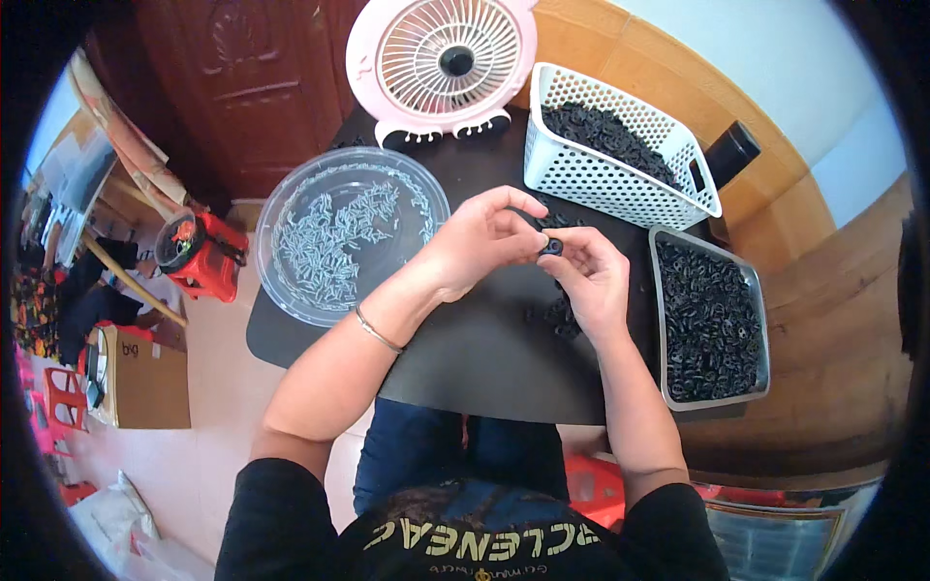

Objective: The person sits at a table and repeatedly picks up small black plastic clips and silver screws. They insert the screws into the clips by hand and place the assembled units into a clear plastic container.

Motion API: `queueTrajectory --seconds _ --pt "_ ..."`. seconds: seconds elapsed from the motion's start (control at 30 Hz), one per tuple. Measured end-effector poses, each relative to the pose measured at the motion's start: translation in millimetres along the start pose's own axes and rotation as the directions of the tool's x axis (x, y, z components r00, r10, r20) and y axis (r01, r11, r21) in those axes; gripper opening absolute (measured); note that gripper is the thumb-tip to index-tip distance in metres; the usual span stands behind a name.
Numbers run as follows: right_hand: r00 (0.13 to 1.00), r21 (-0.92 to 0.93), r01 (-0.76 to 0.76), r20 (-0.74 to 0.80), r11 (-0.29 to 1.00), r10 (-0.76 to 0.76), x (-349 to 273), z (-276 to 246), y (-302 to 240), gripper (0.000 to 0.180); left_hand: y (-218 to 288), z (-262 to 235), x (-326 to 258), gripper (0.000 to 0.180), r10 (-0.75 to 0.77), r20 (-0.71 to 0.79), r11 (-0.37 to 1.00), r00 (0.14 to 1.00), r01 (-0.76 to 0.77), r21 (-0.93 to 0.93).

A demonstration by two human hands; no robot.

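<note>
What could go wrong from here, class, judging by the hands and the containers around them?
The black part in the right hand is small, so it could slip and get lost among the loose black pieces on the table.

The clear bowl seems to reach past the table's left edge; a knock from the left forearm might tip it and scatter the grey pieces.

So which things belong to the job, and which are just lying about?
Likely job:
black piece between left hand and right hand
tub of pale pieces
tray of black parts
white basket of black parts

Likely lying about:
pink fan
cardboard box
</note>
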State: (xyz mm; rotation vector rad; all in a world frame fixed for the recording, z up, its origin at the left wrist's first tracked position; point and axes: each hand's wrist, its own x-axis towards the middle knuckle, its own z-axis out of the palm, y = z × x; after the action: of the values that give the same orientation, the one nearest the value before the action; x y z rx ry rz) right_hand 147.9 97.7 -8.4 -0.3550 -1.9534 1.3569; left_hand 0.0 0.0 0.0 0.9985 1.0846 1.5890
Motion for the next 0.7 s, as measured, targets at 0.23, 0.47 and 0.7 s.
queueTrajectory --seconds 0.23,0.47,0.7 --pt "0.480 -0.493 0.648 -0.327 0.580 -0.814 31 -35 -93 0.029 106 62 -82 0.016 0.658 0.171 0.719 0.733 -0.680 0.147" --pt "0.773 -0.687 0.239 -0.294 0.686 -0.563 68 -58 -65 0.027 139 117 -173 0.015 0.934 0.308 0.198 0.180 -0.980 -0.028" --pt "0.893 -0.508 0.277 -0.176 0.815 -0.413 -77 -52 -66 0.017 118 120 -237 0.013 0.995 0.028 -0.100 -0.096 -0.962 0.256"
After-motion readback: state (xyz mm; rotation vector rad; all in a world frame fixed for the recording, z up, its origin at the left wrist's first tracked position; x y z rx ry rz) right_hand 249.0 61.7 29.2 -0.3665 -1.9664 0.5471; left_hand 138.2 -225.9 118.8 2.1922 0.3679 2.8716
